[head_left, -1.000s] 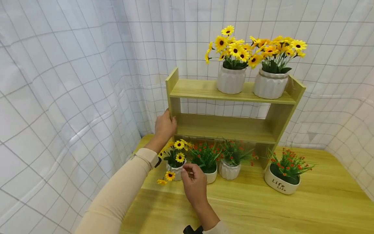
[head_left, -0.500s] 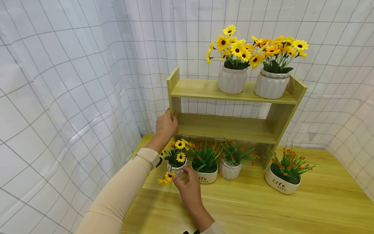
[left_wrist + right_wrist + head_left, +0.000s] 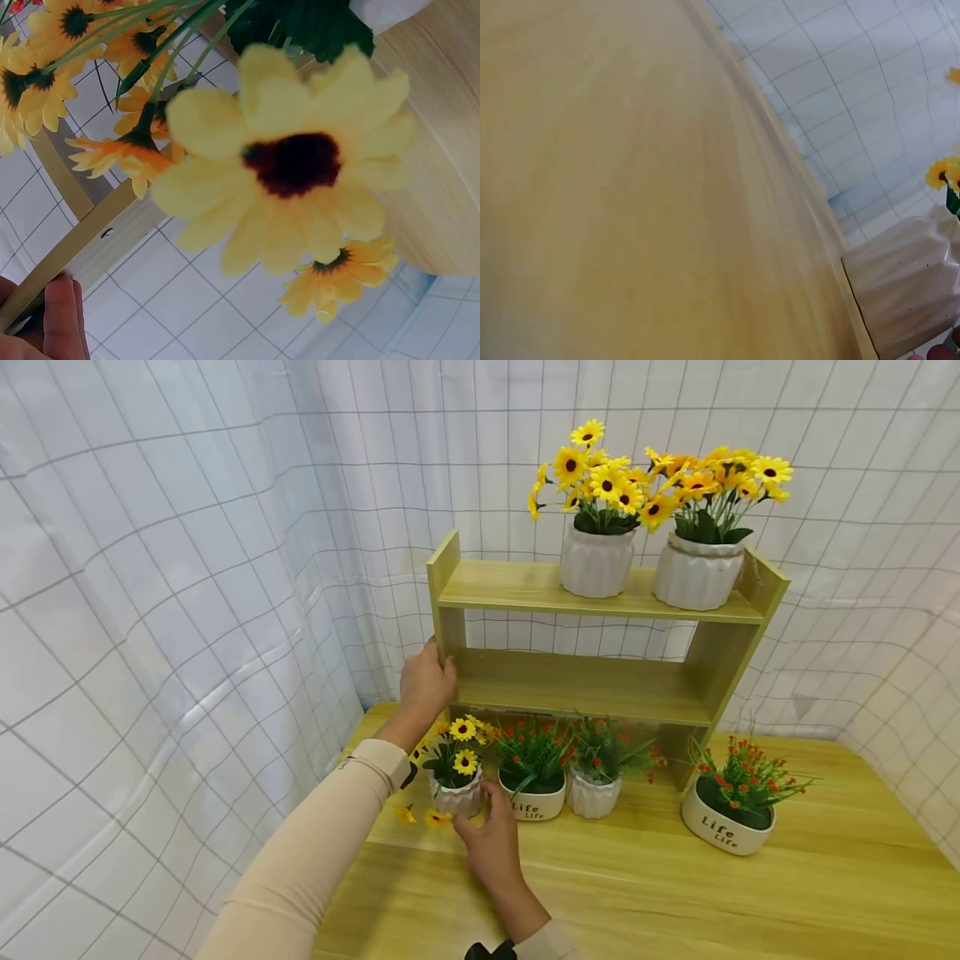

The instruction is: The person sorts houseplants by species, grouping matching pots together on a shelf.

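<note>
My left hand (image 3: 426,685) grips the left side panel of a wooden shelf (image 3: 570,685), thumb on the front edge; its fingers (image 3: 64,319) show at the lower left of the left wrist view. Low in front of the shelf's left end stands a white fluted flower pot (image 3: 459,799) with yellow daisies (image 3: 463,731). My right hand (image 3: 495,843) holds this pot at its front right, thumb in front and fingers along the right side. In the right wrist view the pot (image 3: 907,289) stands upright, fingertips at its lower edge. A large daisy (image 3: 289,161) fills the left wrist view.
Beside the held pot stand an oval "Life" planter (image 3: 532,806) and a white fluted pot (image 3: 594,797), both with red flowers. Another "Life" planter (image 3: 726,827) is at the right on the wooden table (image 3: 637,893). Two daisy pots (image 3: 596,564) stand on the top shelf.
My right hand has come in to the daisy pot and its fingers now lie between it and the "Life" planter. That planter has shifted slightly right. The left hand stays on the shelf.
</note>
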{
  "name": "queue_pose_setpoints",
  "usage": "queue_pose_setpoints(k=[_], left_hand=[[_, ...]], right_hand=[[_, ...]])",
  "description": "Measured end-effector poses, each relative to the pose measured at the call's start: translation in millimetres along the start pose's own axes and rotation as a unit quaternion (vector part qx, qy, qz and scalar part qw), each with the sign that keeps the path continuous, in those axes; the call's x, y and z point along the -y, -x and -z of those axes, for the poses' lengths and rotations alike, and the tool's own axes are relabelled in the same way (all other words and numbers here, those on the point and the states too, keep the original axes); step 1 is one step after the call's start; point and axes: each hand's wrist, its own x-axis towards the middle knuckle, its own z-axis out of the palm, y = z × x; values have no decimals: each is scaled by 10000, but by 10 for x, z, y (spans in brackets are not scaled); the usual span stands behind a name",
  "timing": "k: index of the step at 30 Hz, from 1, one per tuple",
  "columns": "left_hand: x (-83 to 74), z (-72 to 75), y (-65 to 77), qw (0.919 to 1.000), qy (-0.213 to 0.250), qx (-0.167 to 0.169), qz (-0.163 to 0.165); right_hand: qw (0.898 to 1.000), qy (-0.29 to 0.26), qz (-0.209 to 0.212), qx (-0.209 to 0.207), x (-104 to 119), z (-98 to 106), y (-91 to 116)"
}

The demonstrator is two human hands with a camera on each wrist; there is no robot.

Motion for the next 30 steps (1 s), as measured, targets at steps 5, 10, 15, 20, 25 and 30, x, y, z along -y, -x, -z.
queue_pose_setpoints(k=[5,10,15,20,25,30], left_hand=[[13,-2,-4,10000,22,-22,-63],[19,-5,-8,10000,-4,-53,-78],[9,0,0,10000,9,-13,12],[-6,-11,25,10000,6,14,45],[-7,-12,27,10000,-12,-42,-29],[4,-11,17,9999,-82,-121,-63]], right_hand=[[9998,-168,-68,125,-68,-5,-73],[9987,-364,-298,192,-107,-16,-131],[9961,-674,-434,357,-168,-31,-207],[9950,-781,-353,504,-224,-25,-232],[9976,-424,-274,466,-220,-41,-218],[9994,130,-33,313,-204,-85,-205]])
